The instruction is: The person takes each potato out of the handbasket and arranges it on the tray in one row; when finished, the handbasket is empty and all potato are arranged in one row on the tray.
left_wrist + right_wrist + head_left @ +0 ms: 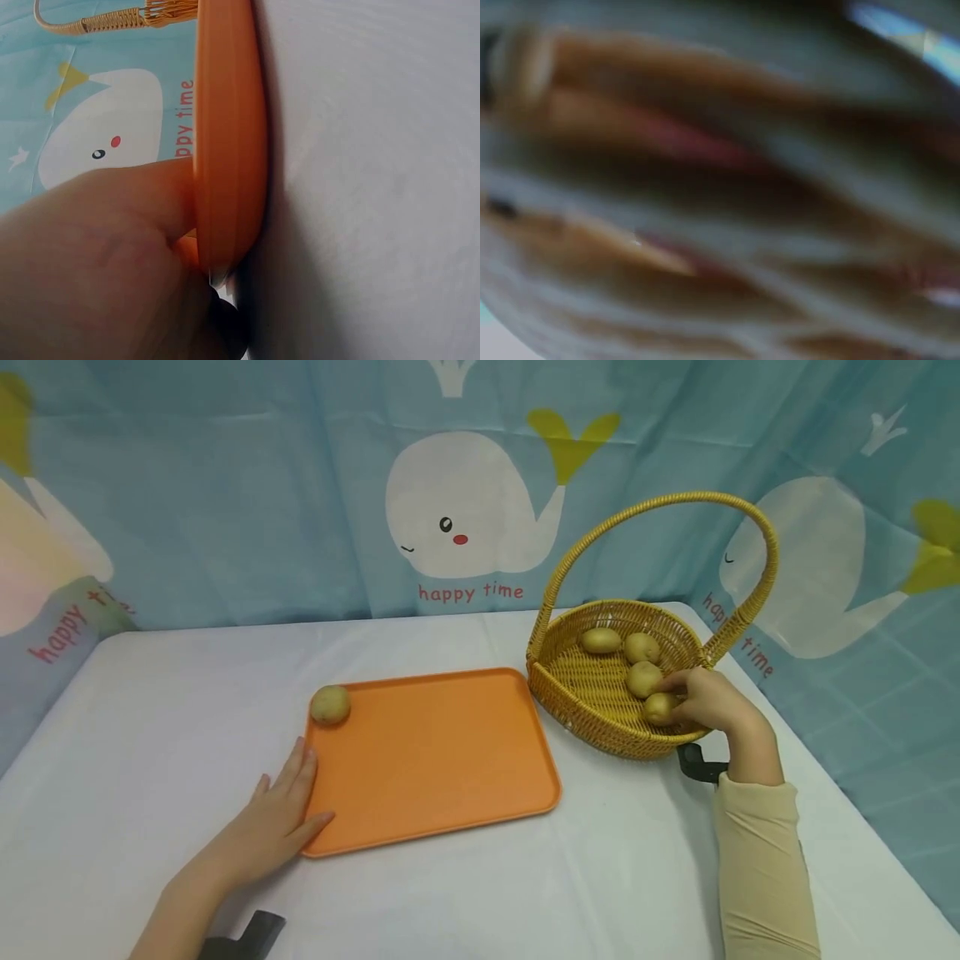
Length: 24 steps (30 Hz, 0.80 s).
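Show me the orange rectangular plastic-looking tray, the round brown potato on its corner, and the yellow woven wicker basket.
Orange rectangular tray (438,760): head view, bare middle of its flat surface.
Round brown potato (330,705): head view, middle of its visible side.
Yellow woven wicker basket (600,735): head view, near outer wall.
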Each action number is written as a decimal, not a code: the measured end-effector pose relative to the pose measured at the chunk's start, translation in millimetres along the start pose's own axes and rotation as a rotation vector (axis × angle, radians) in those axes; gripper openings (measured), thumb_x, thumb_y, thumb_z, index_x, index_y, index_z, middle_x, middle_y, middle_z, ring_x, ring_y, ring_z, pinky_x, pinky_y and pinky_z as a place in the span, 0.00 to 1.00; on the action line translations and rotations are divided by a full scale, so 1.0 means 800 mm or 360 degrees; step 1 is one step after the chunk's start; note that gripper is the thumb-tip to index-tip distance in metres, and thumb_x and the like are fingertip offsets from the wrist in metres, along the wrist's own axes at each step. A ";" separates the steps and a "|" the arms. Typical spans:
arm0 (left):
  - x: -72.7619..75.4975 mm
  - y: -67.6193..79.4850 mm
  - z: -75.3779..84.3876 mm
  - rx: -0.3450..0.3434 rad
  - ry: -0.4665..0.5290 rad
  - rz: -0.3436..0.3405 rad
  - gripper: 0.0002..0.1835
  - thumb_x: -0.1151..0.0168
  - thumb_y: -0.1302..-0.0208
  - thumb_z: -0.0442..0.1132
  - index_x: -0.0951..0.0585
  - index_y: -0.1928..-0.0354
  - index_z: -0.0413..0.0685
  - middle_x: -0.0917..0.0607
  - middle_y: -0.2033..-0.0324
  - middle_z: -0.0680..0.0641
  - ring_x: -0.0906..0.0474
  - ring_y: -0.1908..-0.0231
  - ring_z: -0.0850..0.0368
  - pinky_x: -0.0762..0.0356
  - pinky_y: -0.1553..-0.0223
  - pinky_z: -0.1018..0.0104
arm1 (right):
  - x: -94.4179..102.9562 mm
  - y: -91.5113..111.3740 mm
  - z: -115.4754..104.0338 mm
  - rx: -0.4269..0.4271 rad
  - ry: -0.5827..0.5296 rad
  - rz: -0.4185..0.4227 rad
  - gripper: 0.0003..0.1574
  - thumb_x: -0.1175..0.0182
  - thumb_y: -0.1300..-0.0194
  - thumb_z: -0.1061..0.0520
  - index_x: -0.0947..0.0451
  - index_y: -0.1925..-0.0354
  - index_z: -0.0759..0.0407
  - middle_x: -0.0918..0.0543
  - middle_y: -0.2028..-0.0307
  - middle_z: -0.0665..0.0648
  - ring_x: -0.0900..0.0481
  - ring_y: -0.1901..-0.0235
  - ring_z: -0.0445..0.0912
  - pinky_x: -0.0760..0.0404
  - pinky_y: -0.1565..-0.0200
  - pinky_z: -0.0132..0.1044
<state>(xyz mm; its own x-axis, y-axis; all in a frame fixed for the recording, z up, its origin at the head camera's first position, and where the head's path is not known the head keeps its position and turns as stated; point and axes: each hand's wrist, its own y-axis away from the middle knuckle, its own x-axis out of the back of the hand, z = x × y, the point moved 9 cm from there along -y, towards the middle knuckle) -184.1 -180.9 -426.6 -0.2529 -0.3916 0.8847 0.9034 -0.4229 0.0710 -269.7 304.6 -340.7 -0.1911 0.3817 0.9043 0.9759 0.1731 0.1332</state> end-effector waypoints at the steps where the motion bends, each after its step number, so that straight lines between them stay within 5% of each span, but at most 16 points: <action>1: 0.000 0.000 0.000 0.0003 0.0000 -0.0002 0.45 0.45 0.32 0.48 0.55 0.31 0.23 0.63 0.30 0.28 0.61 0.31 0.33 0.63 0.39 0.30 | 0.001 0.000 0.001 -0.0001 -0.0013 0.0023 0.29 0.28 0.51 0.57 0.21 0.52 0.72 0.18 0.59 0.66 0.24 0.58 0.57 0.26 0.58 0.47; 9: -0.002 0.000 -0.003 0.0019 0.0008 -0.0024 0.45 0.46 0.32 0.49 0.57 0.31 0.24 0.64 0.30 0.29 0.63 0.31 0.34 0.64 0.39 0.31 | -0.003 -0.006 -0.002 0.0058 -0.0059 0.0082 0.26 0.27 0.50 0.47 0.18 0.61 0.68 0.16 0.66 0.58 0.22 0.63 0.51 0.25 0.59 0.44; 19: -0.002 0.001 -0.002 0.0022 0.0010 -0.0012 0.45 0.46 0.32 0.49 0.57 0.31 0.24 0.64 0.30 0.29 0.61 0.31 0.33 0.64 0.39 0.31 | -0.023 -0.004 -0.016 0.0254 0.0040 -0.0209 0.23 0.30 0.46 0.53 0.19 0.53 0.64 0.17 0.58 0.56 0.23 0.59 0.49 0.26 0.55 0.46; 24: -0.002 -0.001 -0.001 0.0013 0.0024 -0.0014 0.45 0.47 0.31 0.49 0.57 0.31 0.24 0.64 0.30 0.29 0.62 0.31 0.34 0.65 0.38 0.31 | -0.018 -0.003 -0.010 0.0218 -0.0026 -0.0153 0.24 0.29 0.47 0.51 0.18 0.55 0.64 0.17 0.61 0.54 0.24 0.62 0.47 0.25 0.59 0.42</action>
<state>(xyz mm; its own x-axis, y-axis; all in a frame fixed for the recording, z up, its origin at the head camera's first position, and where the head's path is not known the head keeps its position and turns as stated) -184.5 -180.2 -428.4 -0.2660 -0.4000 0.8770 0.9039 -0.4197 0.0828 -268.4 291.3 -350.8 -0.2858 0.3719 0.8832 0.9297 0.3311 0.1614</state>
